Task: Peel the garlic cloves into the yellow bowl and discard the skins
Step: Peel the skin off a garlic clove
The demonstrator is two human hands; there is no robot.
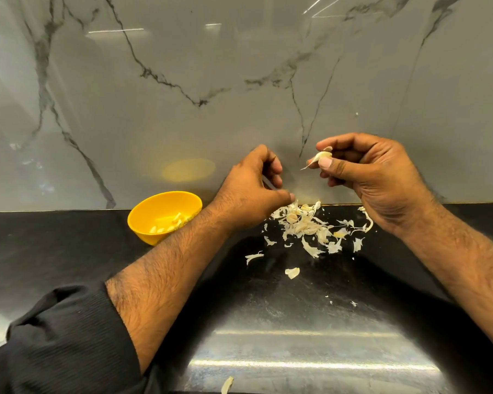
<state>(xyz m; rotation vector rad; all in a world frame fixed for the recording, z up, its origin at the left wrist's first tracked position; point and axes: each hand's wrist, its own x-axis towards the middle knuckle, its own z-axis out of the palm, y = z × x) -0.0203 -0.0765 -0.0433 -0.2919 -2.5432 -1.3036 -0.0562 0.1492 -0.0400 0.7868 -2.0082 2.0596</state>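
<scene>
My right hand [373, 177] is raised in front of the marble wall and pinches a partly skinned garlic clove [321, 156] between thumb and fingertips, with a wisp of skin pointing left. My left hand [254, 189] hovers just left of it with curled fingers around a thin grey strip [269, 184]; what the strip is I cannot tell. Its thumb points at the pile of garlic skins [308, 226] on the black counter, where a few cloves lie mixed in. The yellow bowl [143, 220] stands to the left of my left forearm and holds several peeled cloves [168, 223].
The black counter [69, 251] meets a grey marble wall [182, 95] right behind the pile. Loose skin pieces lie nearer me [292, 273] and at the bottom edge [227, 385]. My black sleeve [69, 342] covers the lower left.
</scene>
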